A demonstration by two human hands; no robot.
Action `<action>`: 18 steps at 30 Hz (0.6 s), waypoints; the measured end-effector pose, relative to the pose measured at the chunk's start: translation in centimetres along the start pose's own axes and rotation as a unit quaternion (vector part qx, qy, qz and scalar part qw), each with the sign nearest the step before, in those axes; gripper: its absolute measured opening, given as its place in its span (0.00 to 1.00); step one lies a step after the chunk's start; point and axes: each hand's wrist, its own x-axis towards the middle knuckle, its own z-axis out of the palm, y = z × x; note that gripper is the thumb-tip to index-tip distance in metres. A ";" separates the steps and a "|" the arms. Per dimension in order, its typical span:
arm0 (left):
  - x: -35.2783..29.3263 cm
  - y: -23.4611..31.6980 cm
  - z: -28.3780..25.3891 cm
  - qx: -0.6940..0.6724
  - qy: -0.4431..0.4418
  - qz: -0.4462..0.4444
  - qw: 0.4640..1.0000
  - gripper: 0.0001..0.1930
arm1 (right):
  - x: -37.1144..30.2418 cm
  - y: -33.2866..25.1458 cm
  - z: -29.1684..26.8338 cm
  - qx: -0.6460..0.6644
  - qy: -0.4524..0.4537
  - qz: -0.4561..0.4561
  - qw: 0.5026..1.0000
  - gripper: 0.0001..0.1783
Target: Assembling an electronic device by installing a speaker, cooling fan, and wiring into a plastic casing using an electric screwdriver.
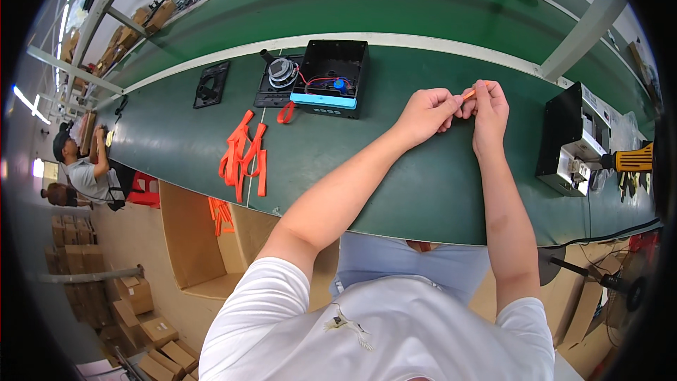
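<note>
My left hand [427, 114] and my right hand [489, 114] meet over the right half of the green table, both with fingers pinched. Between them runs a short piece of orange ribbon [471, 93], held by both hands. To the left lies a loose pile of orange ribbon strips [243, 155]. Behind that pile stands an open black box [358, 77] with a light blue front edge and red wires inside. A round silver speaker [283, 72] on a black panel sits against the box's left side. One small orange loop [285, 113] lies just in front.
A flat black panel [211, 85] lies farther left. At the right stands a black and metal machine [570, 141] beside a yellow-orange handled tool [633, 160]. An open cardboard box [194, 240] with orange strips is below the table edge. Another person [88, 169] works at far left.
</note>
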 end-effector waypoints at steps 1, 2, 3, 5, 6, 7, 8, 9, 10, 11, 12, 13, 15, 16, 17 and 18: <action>0.0 0.0 0.0 0.006 0.004 -0.008 1.000 0.19 | 0.1 -0.1 -0.1 0.003 0.008 0.003 1.000 0.10; 0.1 0.0 0.0 0.012 0.009 -0.015 1.000 0.19 | 0.2 -0.1 -0.2 0.002 0.010 0.003 1.000 0.10; 0.1 0.0 0.1 0.011 0.007 -0.016 1.000 0.19 | 0.3 -0.1 -0.3 0.003 0.031 -0.004 0.999 0.10; 0.2 -0.1 -0.1 -0.009 0.011 -0.014 1.000 0.21 | 0.5 0.0 -0.4 0.006 0.052 -0.009 0.999 0.10; 0.2 -0.1 -0.1 -0.009 0.011 -0.016 1.000 0.21 | 0.6 -0.2 -0.4 0.005 0.071 -0.018 0.997 0.10; 0.2 0.0 -0.1 -0.019 0.013 -0.017 1.000 0.19 | 0.7 -0.3 -0.5 0.004 0.092 -0.027 0.995 0.10; 0.2 0.0 0.0 -0.030 0.014 -0.019 0.999 0.19 | 0.7 -0.3 -0.6 0.003 0.092 -0.026 0.995 0.10; 0.2 0.0 0.0 -0.030 0.014 -0.021 0.999 0.19 | 0.7 -0.3 -0.7 0.005 0.094 -0.025 0.995 0.11; 0.1 0.2 0.1 -0.031 0.023 -0.013 0.999 0.16 | 0.7 -0.3 -0.7 0.007 0.096 -0.024 0.995 0.11; 0.1 0.4 0.2 -0.032 0.032 -0.006 0.999 0.14 | 0.8 -0.2 -0.7 0.007 0.097 -0.022 0.995 0.11; 0.0 0.6 0.3 -0.033 0.033 -0.008 0.999 0.14 | 0.8 -0.1 -0.7 0.001 0.092 -0.019 0.996 0.11; 0.0 0.8 0.4 -0.037 0.037 -0.004 0.999 0.13 | 0.8 -0.1 -0.7 -0.005 0.086 -0.015 0.996 0.12; 0.0 0.7 0.4 -0.042 0.043 -0.002 0.998 0.11 | 0.6 0.0 -0.5 -0.008 0.079 -0.012 0.997 0.12; 0.1 0.5 0.4 -0.031 0.031 -0.007 0.999 0.11 | 0.6 0.0 -0.3 -0.010 0.071 -0.011 0.997 0.13; 0.2 0.4 0.3 -0.019 0.020 -0.011 1.000 0.11 | 0.6 0.0 -0.3 -0.010 0.070 -0.010 0.997 0.13; 0.2 0.3 0.2 -0.020 0.021 -0.012 1.000 0.11 | 0.6 0.0 -0.3 -0.010 0.064 -0.016 0.998 0.13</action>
